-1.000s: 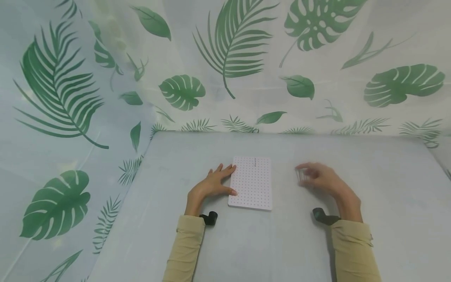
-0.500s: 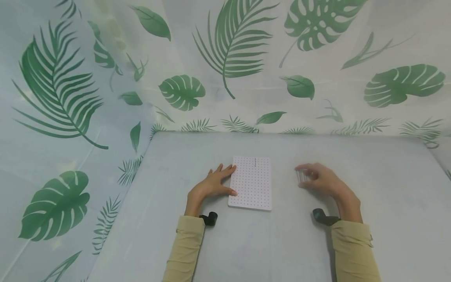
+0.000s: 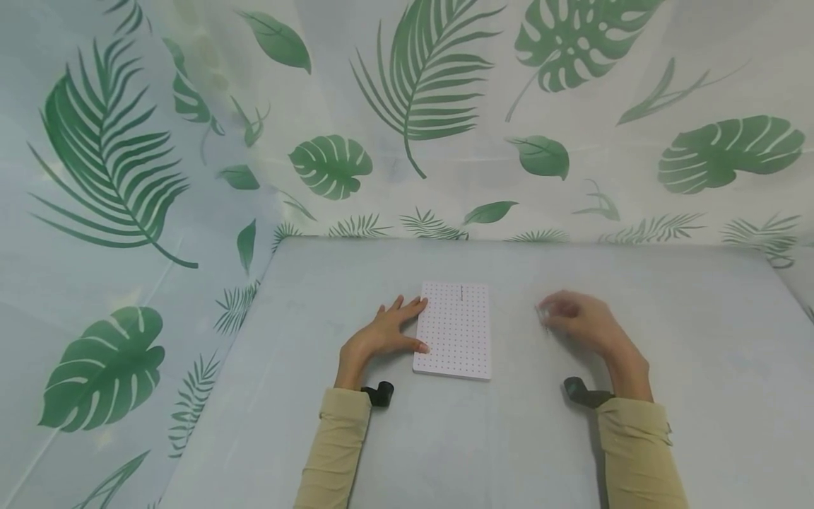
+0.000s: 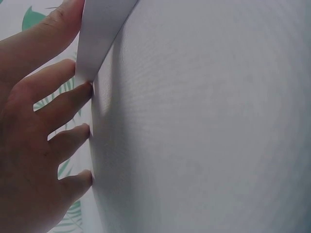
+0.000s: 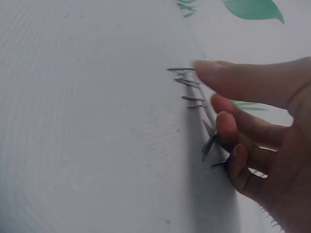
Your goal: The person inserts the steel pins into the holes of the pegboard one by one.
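Note:
A white board (image 3: 453,332) dotted with rows of small holes lies flat on the table. One thin dark pin (image 3: 461,293) is at its top edge; whether it stands in a hole cannot be told. My left hand (image 3: 383,332) rests spread at the board's left side, thumb and index finger on its edge. In the left wrist view the thumb touches the board's side (image 4: 102,39) and the other fingers reach the table. To the right of the board, my right hand (image 3: 581,322) holds several thin metal pins (image 5: 187,82) in its curled fingers; their tips stick out unevenly.
The grey-white table (image 3: 496,438) reaches back to a wall sheet (image 3: 445,177) printed with green leaves. A similar sheet hangs on the left. Dark wrist cameras (image 3: 381,394) sit below both hands, beside the rolled beige sleeves (image 3: 636,431).
The right hand's fingers have drawn closer together, and the pins, spread between thumb and fingers before, now show less in the head view. The left hand and board stay put.

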The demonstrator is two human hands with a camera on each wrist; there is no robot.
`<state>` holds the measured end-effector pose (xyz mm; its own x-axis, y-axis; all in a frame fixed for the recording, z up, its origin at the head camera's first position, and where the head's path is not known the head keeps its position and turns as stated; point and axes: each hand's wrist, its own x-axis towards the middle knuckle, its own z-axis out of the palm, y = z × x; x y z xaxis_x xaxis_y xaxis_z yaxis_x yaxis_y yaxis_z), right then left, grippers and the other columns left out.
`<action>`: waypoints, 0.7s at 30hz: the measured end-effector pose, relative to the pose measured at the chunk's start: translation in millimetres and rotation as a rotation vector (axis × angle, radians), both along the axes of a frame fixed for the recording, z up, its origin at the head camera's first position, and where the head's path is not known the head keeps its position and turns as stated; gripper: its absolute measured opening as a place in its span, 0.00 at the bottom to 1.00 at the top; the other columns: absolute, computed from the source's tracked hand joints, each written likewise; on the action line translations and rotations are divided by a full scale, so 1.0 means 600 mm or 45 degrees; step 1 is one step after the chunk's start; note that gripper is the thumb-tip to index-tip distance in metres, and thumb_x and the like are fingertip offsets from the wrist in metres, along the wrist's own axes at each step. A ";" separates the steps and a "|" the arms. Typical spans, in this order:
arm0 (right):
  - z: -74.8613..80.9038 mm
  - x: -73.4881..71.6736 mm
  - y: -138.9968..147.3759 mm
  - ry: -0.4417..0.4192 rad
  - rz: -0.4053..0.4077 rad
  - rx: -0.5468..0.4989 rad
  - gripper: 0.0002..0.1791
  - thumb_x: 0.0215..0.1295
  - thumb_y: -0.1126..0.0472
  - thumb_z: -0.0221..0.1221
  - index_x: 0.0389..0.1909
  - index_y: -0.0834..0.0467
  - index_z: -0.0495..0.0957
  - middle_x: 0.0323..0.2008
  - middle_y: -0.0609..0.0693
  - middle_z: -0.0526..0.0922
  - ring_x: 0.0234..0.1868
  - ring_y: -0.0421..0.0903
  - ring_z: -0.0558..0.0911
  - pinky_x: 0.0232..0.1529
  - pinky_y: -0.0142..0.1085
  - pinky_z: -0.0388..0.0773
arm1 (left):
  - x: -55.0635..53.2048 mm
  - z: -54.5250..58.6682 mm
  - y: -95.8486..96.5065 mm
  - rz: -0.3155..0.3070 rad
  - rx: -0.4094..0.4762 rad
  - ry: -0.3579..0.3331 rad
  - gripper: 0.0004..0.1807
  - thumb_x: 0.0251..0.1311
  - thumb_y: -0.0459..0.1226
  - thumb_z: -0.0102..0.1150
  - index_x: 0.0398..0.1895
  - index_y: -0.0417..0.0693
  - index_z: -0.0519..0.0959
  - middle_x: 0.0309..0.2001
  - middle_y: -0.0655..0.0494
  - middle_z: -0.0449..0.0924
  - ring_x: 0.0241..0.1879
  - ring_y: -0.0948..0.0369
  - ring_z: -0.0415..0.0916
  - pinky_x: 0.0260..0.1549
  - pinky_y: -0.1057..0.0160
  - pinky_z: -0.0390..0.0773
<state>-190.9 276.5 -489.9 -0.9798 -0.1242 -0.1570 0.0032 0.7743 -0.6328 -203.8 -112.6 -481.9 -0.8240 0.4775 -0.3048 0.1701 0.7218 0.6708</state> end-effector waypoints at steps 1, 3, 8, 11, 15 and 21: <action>0.000 0.000 0.001 0.011 -0.023 0.001 0.19 0.69 0.54 0.65 0.56 0.59 0.81 0.51 0.63 0.85 0.53 0.63 0.82 0.48 0.53 0.82 | 0.000 0.000 0.000 0.000 -0.005 0.000 0.53 0.57 0.48 0.75 0.83 0.56 0.55 0.83 0.57 0.48 0.84 0.51 0.32 0.81 0.46 0.30; -0.001 0.000 0.003 0.032 -0.062 -0.002 0.18 0.71 0.53 0.64 0.54 0.60 0.82 0.49 0.62 0.85 0.49 0.60 0.83 0.43 0.46 0.82 | -0.001 0.000 0.001 0.001 -0.008 -0.002 0.53 0.57 0.48 0.75 0.83 0.56 0.55 0.83 0.57 0.48 0.84 0.51 0.32 0.81 0.46 0.29; 0.001 0.000 0.003 0.066 -0.120 -0.023 0.21 0.73 0.49 0.62 0.54 0.62 0.82 0.52 0.64 0.84 0.48 0.60 0.83 0.40 0.45 0.84 | 0.000 0.001 0.002 0.002 -0.015 -0.004 0.53 0.57 0.48 0.75 0.83 0.56 0.55 0.83 0.57 0.48 0.84 0.51 0.32 0.82 0.46 0.30; 0.005 0.000 0.000 0.076 -0.145 -0.047 0.22 0.73 0.48 0.62 0.54 0.62 0.81 0.54 0.65 0.83 0.51 0.62 0.83 0.43 0.50 0.85 | -0.001 0.001 0.002 -0.002 -0.020 -0.001 0.53 0.57 0.48 0.75 0.83 0.56 0.55 0.83 0.57 0.48 0.84 0.50 0.33 0.82 0.45 0.31; 0.010 0.001 -0.005 0.117 -0.165 -0.076 0.19 0.72 0.51 0.63 0.53 0.62 0.82 0.52 0.65 0.84 0.52 0.63 0.83 0.44 0.49 0.84 | -0.001 0.002 0.002 -0.004 -0.020 0.006 0.53 0.57 0.48 0.75 0.83 0.55 0.56 0.83 0.56 0.49 0.84 0.50 0.33 0.82 0.45 0.31; 0.013 0.001 -0.013 0.159 -0.167 -0.123 0.17 0.71 0.54 0.64 0.52 0.62 0.82 0.51 0.64 0.85 0.54 0.63 0.82 0.49 0.55 0.83 | -0.001 0.000 0.002 -0.001 -0.029 0.006 0.53 0.56 0.49 0.75 0.83 0.56 0.55 0.83 0.57 0.48 0.84 0.51 0.33 0.82 0.46 0.31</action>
<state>-190.4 268.9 -482.1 -0.9996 -0.0025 -0.0271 0.0174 0.7082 -0.7058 -204.7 -111.2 -482.0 -0.8250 0.4714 -0.3118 0.1738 0.7365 0.6537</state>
